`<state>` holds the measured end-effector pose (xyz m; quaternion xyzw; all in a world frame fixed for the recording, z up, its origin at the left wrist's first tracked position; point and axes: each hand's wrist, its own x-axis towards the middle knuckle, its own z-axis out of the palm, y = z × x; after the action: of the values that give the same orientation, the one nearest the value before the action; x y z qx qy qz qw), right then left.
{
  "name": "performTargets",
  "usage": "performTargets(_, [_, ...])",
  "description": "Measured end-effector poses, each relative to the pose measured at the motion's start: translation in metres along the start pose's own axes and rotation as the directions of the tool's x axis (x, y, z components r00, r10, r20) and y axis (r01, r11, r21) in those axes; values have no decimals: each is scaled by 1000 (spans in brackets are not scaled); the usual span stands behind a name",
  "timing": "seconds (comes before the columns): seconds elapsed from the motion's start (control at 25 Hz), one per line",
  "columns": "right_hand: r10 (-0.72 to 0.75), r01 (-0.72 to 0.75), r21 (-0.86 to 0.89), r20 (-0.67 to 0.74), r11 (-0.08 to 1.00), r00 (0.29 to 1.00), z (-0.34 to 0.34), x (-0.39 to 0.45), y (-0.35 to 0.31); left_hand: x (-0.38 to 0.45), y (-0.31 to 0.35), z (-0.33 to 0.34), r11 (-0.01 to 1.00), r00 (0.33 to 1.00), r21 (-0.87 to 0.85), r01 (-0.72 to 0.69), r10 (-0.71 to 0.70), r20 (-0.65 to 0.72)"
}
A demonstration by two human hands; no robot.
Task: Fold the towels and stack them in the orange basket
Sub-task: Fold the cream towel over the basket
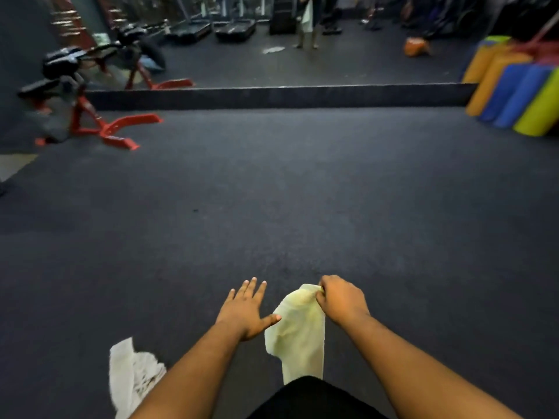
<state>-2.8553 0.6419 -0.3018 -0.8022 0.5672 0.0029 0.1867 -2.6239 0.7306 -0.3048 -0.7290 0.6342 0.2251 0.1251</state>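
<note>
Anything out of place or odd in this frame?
Yes: a white towel lies crumpled on the floor beside the left arm, unfolded. The right hand pinches a yellow towel; the left hand is spread open.

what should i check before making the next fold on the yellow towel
1. Grip on the towel: right hand pinches the top edge of the yellow towel. Ok.
2. Second hand ready: left hand is open, fingers spread, beside the towel and holding nothing. Not ok yet.
3. Towel flat: it hangs bunched and creased, lower end hidden behind dark clothing. Not ok.
4. Floor space: bare dark floor ahead. Ok.
5. Next towel: white towel lies crumpled to the left. Not yet folded.
6. Orange basket: not seen nearby; an orange blur shows only in the mirror. Cannot tell.
</note>
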Motion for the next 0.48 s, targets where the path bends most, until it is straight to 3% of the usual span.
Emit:
performTargets(0.24, [232, -225, 82, -91, 971, 968, -69, -16, 154, 83, 174, -54, 968, 974, 126, -217, 224, -38])
performTargets(0.48, [487, -456, 185, -181, 870, 855, -125, -16, 291, 164, 332, -93, 868, 898, 250, -428, 439, 16])
